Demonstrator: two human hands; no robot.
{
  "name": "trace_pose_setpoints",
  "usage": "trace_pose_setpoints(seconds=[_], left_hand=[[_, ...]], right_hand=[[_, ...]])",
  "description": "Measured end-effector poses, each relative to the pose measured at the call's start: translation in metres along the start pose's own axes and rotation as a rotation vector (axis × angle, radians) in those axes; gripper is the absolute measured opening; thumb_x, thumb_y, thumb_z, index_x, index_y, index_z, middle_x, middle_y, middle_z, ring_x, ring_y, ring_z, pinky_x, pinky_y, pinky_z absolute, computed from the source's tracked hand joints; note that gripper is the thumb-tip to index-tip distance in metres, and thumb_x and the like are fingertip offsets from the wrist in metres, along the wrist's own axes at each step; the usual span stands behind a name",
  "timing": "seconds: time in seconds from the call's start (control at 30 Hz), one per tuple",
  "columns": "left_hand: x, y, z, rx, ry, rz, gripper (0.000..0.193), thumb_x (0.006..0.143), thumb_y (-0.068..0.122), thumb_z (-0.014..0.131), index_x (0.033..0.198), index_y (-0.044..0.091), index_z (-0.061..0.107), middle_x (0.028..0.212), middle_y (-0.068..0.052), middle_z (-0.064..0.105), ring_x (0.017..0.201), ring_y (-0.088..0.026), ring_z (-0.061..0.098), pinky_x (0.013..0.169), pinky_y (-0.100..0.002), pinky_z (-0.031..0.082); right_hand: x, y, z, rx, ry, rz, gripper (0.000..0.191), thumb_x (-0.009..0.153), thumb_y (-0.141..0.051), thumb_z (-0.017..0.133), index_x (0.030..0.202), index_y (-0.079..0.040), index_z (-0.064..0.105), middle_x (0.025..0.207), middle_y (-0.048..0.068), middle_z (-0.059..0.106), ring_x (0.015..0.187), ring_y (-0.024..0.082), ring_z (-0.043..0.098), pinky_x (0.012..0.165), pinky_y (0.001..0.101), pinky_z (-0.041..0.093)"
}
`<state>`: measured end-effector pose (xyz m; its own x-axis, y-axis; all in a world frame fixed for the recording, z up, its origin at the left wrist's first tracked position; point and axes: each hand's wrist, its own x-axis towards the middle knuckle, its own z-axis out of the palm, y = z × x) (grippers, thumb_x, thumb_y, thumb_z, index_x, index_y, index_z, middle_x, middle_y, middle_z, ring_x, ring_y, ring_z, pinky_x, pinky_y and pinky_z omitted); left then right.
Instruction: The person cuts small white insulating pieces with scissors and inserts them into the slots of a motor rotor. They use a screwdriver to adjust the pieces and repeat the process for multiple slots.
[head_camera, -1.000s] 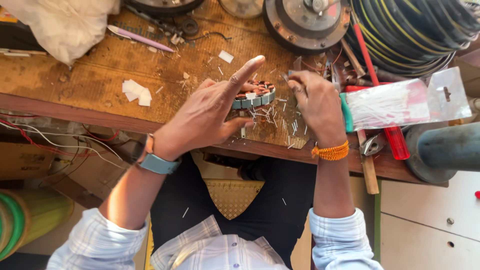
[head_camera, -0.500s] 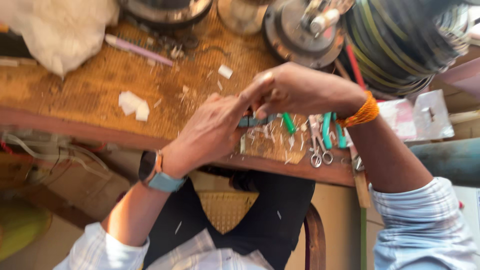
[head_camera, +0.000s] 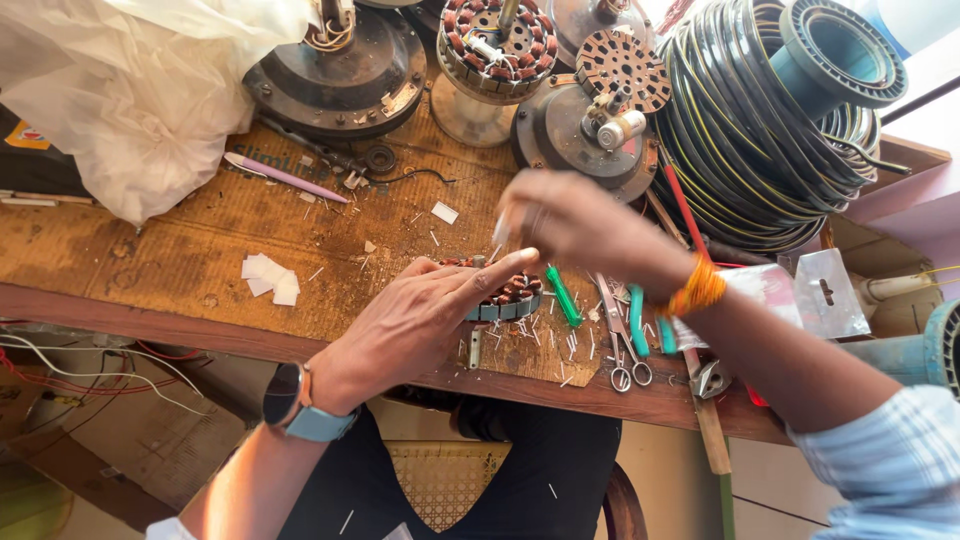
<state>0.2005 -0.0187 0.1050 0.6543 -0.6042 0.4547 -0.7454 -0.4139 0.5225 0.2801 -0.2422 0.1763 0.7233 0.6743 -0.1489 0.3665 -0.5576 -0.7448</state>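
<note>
I am in a small repair workshop for electric motors. My wooden tabletop (head_camera: 150, 260) is worn and dirty, with small scraps on it. At the back stand opened fan motors (head_camera: 340, 70) and a stator with copper windings (head_camera: 497, 45). On the right lies a big coil of black cable (head_camera: 770, 120). Scissors (head_camera: 622, 340), a pen (head_camera: 285, 177) and loose wires (head_camera: 90, 365) under the edge also show it.

Scissors (head_camera: 622, 340) right of stator (head_camera: 505, 293) on workbench (head_camera: 150, 260)

Left hand (head_camera: 420, 320) flat, fingers extended; right hand (head_camera: 570, 225) raised, pinching.
</note>
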Motion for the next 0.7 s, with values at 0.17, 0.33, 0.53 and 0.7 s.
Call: trace_pose_setpoints(seconds=[0.17, 0.33, 0.53, 0.7], left_hand=[[0.008, 0.010, -0.009, 0.004, -0.070, -0.083, 0.089, 0.084, -0.002, 0.064, 0.161, 0.022, 0.027, 0.106, -0.006, 0.072, 0.099, -0.024, 0.068, 0.087, -0.040, 0.046], [0.002, 0.006, -0.005, -0.090, -0.072, -0.050, 0.097, 0.081, 0.012, 0.078, 0.161, 0.020, 0.025, 0.117, -0.004, 0.071, 0.104, -0.023, 0.066, 0.087, -0.040, 0.044], [-0.015, -0.013, 0.010, -0.163, 0.093, 0.111, 0.110, 0.079, 0.022, 0.088, 0.164, 0.016, 0.017, 0.147, -0.012, 0.059, 0.126, -0.023, 0.063, 0.101, -0.041, 0.045], [-0.021, -0.020, 0.027, -0.021, 0.229, 0.080, 0.103, 0.089, 0.012, 0.086, 0.168, 0.023, 0.020, 0.136, 0.000, 0.066, 0.123, -0.021, 0.066, 0.110, -0.040, 0.051]], right_hand=[[-0.020, 0.003, -0.020, 0.513, 0.430, 0.069, 0.016, 0.103, -0.018, 0.060, 0.107, -0.003, 0.063, 0.108, 0.006, 0.072, 0.092, 0.012, 0.074, 0.077, 0.0296, 0.067], [-0.076, 0.048, 0.053, 1.208, 0.593, -0.196, 0.016, 0.105, -0.005, 0.070, 0.119, -0.003, 0.063, 0.104, 0.011, 0.070, 0.091, 0.017, 0.071, 0.081, 0.0304, 0.063], [-0.117, 0.074, 0.134, 1.652, 0.730, -0.083, 0.026, 0.098, 0.000, 0.069, 0.123, -0.004, 0.068, 0.113, 0.009, 0.066, 0.100, 0.017, 0.070, 0.085, 0.0253, 0.062], [-0.123, 0.062, 0.159, 1.687, 0.721, -0.351, 0.015, 0.102, -0.006, 0.071, 0.117, -0.006, 0.068, 0.118, 0.007, 0.064, 0.103, 0.018, 0.067, 0.083, 0.0297, 0.060]])
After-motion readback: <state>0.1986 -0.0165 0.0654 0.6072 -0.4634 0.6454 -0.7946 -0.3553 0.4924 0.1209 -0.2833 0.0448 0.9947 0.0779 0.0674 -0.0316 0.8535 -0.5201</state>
